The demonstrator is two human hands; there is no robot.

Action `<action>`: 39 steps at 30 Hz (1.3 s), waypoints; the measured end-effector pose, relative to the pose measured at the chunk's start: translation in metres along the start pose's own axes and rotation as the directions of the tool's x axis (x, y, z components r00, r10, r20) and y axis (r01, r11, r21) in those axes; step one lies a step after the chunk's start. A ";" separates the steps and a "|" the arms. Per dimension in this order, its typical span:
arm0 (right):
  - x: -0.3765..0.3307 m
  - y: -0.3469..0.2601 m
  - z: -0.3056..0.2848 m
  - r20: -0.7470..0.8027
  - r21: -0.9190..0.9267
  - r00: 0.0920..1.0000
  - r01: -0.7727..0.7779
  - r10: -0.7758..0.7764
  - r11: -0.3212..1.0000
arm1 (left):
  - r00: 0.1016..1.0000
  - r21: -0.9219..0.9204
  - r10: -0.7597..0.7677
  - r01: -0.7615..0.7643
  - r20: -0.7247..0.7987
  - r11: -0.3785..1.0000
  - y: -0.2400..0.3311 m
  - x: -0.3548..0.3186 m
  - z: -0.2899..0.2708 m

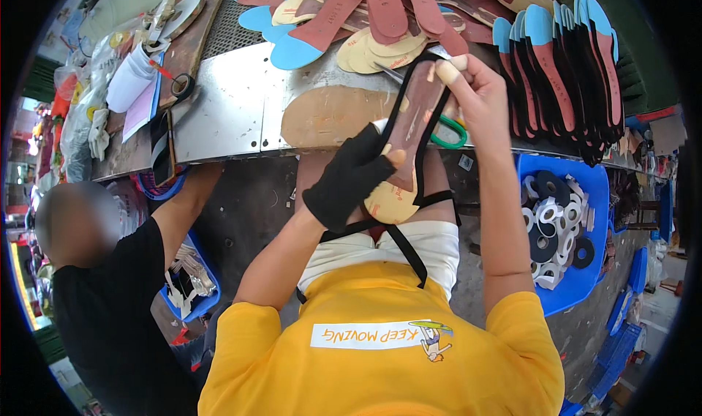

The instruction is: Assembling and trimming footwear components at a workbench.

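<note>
The brown insole at frame centre, gripped by the gloved left hand and pinched by the right hand, could slip if either grip loosens.

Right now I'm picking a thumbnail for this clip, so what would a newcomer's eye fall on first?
First, at the centre, the shoe insole with black straps held up between the black-gloved left hand and the bare right hand. Next, the heap of red and blue insoles along the workbench's far side, and the blue bin of tape rolls at the right.
</note>
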State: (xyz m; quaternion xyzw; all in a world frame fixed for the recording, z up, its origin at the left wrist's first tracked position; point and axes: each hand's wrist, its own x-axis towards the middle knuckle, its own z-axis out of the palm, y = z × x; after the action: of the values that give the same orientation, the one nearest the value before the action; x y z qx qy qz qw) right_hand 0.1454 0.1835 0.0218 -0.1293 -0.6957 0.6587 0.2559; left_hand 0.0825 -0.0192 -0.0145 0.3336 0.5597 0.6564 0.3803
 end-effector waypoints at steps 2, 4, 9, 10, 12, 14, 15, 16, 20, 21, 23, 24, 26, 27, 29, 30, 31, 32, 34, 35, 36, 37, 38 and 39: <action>-0.004 0.008 0.010 -0.144 0.074 0.988 -0.047 0.057 0.996 | 0.995 -0.085 0.007 -0.015 -0.097 0.996 0.002 0.001 0.009; -0.024 0.009 0.023 -0.052 0.141 0.973 -0.217 0.226 0.966 | 0.966 -0.226 -0.002 -0.059 -0.259 0.972 0.001 0.002 0.010; -0.051 0.017 0.032 0.086 0.166 0.964 -0.262 0.251 0.951 | 0.984 -0.293 -0.009 -0.045 -0.180 0.955 -0.002 -0.014 -0.003; -0.040 0.014 0.029 0.022 0.152 0.978 -0.209 0.209 0.966 | 0.987 -0.268 -0.021 -0.022 -0.156 0.963 0.001 -0.016 -0.006; -0.023 0.010 0.019 -0.040 0.139 0.988 -0.140 0.147 0.980 | 0.991 -0.243 -0.036 0.004 -0.130 0.970 0.010 -0.018 -0.007; -0.016 0.011 0.015 -0.026 0.174 0.990 -0.133 0.140 0.976 | 0.982 -0.167 -0.098 0.070 -0.163 0.983 0.021 -0.020 -0.004; -0.013 0.012 0.015 -0.002 0.207 0.991 -0.127 0.131 0.970 | 0.981 -0.168 -0.099 0.071 -0.168 0.983 0.018 -0.022 -0.008; -0.013 0.016 0.016 -0.076 0.246 0.989 -0.104 0.126 0.964 | 0.989 -0.173 -0.120 0.103 -0.091 0.979 0.011 -0.024 -0.015; -0.025 0.014 0.026 -0.185 -0.191 0.977 0.068 -0.104 0.979 | 0.986 0.123 0.041 -0.021 -0.161 0.992 -0.020 -0.022 -0.008; -0.036 0.002 0.036 -0.108 -0.457 0.990 0.029 -0.087 0.889 | 0.969 0.464 0.188 -0.095 -0.158 0.881 -0.017 -0.021 -0.005; -0.045 -0.005 0.054 -0.001 -0.662 0.941 0.253 -0.339 0.706 | 0.942 0.424 0.268 -0.162 -0.201 0.891 -0.004 -0.023 0.004; -0.043 -0.012 0.053 -0.010 -0.637 0.940 0.257 -0.341 0.727 | 0.933 0.549 0.328 -0.198 -0.149 0.812 -0.004 -0.026 0.000; -0.031 -0.011 0.044 -0.029 -0.552 0.979 0.152 -0.201 0.820 | 0.924 0.687 0.377 -0.236 -0.060 0.688 -0.002 -0.030 -0.005; -0.022 -0.010 0.040 -0.035 -0.462 0.997 0.039 -0.062 0.886 | 0.924 0.686 0.378 -0.238 -0.059 0.688 -0.003 -0.030 -0.005; -0.019 -0.005 0.039 -0.068 -0.427 0.997 0.014 -0.048 0.904 | 0.927 0.628 0.360 -0.218 -0.105 0.747 -0.005 -0.030 -0.004; -0.019 -0.004 0.042 -0.031 -0.501 0.980 0.155 -0.197 0.851 | 0.925 0.633 0.365 -0.218 -0.109 0.743 -0.008 -0.031 -0.005; -0.020 -0.006 0.044 0.016 -0.567 0.941 0.288 -0.339 0.772 | 0.948 0.468 0.274 -0.171 -0.162 0.867 -0.011 -0.033 -0.004; -0.031 -0.008 0.051 0.056 -0.608 0.924 0.332 -0.378 0.721 | 0.965 0.282 0.176 -0.117 -0.194 0.952 -0.012 -0.034 -0.005; -0.033 -0.020 0.053 0.050 -0.578 0.928 0.328 -0.369 0.747 | 0.962 0.254 0.206 -0.157 -0.178 0.954 -0.010 -0.037 -0.006; -0.033 -0.023 0.054 0.045 -0.547 0.933 0.322 -0.357 0.772 | 0.958 0.224 0.234 -0.195 -0.163 0.955 -0.010 -0.039 -0.006; -0.020 -0.008 0.046 0.052 -0.556 0.876 0.425 -0.480 0.715 | 0.960 0.224 0.235 -0.197 -0.156 0.954 -0.010 -0.039 -0.004; -0.015 -0.003 0.044 0.050 -0.556 0.877 0.422 -0.478 0.716 | 0.976 0.045 0.117 -0.110 -0.186 0.993 -0.012 -0.041 -0.003; -0.012 0.001 0.043 -0.052 -0.425 0.936 0.295 -0.349 0.856 | 0.981 -0.136 -0.006 -0.021 -0.195 0.990 -0.013 -0.042 -0.003; -0.009 0.005 0.043 -0.128 -0.268 0.972 0.157 -0.197 0.950 | 0.981 -0.136 -0.008 -0.019 -0.196 0.990 -0.013 -0.042 -0.002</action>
State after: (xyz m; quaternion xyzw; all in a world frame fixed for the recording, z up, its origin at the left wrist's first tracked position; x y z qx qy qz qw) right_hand 0.1297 0.1426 0.0156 -0.1482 -0.7621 0.5257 0.3478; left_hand 0.1030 -0.0558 -0.0282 0.2418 0.5469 0.7241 0.3437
